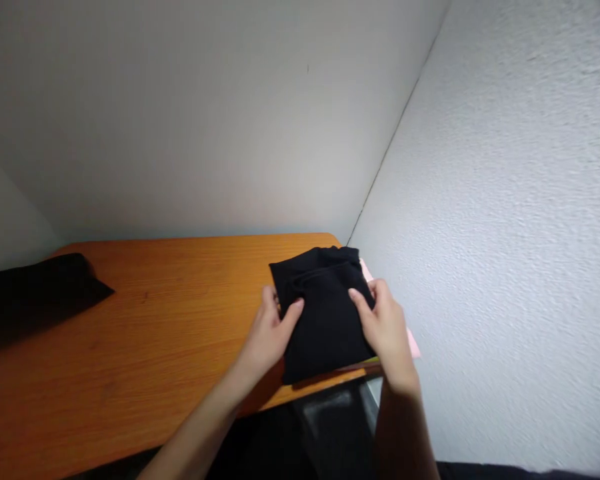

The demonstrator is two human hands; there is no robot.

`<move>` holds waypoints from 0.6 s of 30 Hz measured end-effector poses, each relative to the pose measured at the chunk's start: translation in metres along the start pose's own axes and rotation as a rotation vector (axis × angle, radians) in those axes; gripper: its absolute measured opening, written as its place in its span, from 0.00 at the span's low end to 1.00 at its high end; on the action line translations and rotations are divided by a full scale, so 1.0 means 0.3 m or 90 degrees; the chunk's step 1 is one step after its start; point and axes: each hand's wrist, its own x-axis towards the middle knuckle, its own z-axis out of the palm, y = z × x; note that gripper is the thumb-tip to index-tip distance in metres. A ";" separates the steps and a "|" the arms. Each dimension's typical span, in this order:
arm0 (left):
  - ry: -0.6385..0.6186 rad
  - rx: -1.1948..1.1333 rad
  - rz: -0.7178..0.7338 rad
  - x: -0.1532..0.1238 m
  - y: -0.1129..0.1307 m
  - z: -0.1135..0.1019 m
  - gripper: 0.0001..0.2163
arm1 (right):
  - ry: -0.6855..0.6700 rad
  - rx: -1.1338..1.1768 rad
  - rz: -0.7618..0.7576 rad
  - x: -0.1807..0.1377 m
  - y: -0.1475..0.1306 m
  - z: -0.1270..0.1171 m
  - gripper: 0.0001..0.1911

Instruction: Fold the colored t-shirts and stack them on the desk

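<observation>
A folded black cloth [325, 313] lies on top of a small stack at the right end of the orange wooden table [145, 333]. Pink and yellow-green edges of other folded pieces [414, 343] show under it. My left hand [270, 333] grips the cloth's left edge, thumb on top and fingers curled under. My right hand [387, 327] grips the right edge the same way, thumb lying on the black fabric.
Another black cloth [35, 293] lies heaped at the table's far left. A white textured wall [505, 233] stands close on the right, a plain wall behind. Dark shapes sit below the table's near edge.
</observation>
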 end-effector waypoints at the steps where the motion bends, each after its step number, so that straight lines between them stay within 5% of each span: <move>1: -0.009 -0.023 0.015 0.031 0.004 0.079 0.13 | 0.012 -0.005 0.009 0.035 0.073 -0.026 0.19; 4: -0.023 -0.024 -0.007 0.094 -0.042 0.270 0.16 | -0.032 -0.036 0.039 0.099 0.265 -0.021 0.18; 7: -0.029 0.034 -0.044 0.087 -0.093 0.357 0.23 | -0.132 -0.102 0.070 0.092 0.379 0.039 0.16; 12: 0.057 0.223 0.088 -0.019 -0.058 0.335 0.29 | -0.058 -0.227 0.039 -0.012 0.396 0.080 0.30; 14: -0.011 0.272 0.107 -0.053 -0.043 0.327 0.29 | -0.070 -0.272 0.062 -0.055 0.374 0.088 0.34; 18: -0.202 0.301 -0.031 -0.075 -0.089 0.363 0.30 | -0.185 -0.311 0.168 -0.099 0.345 0.122 0.34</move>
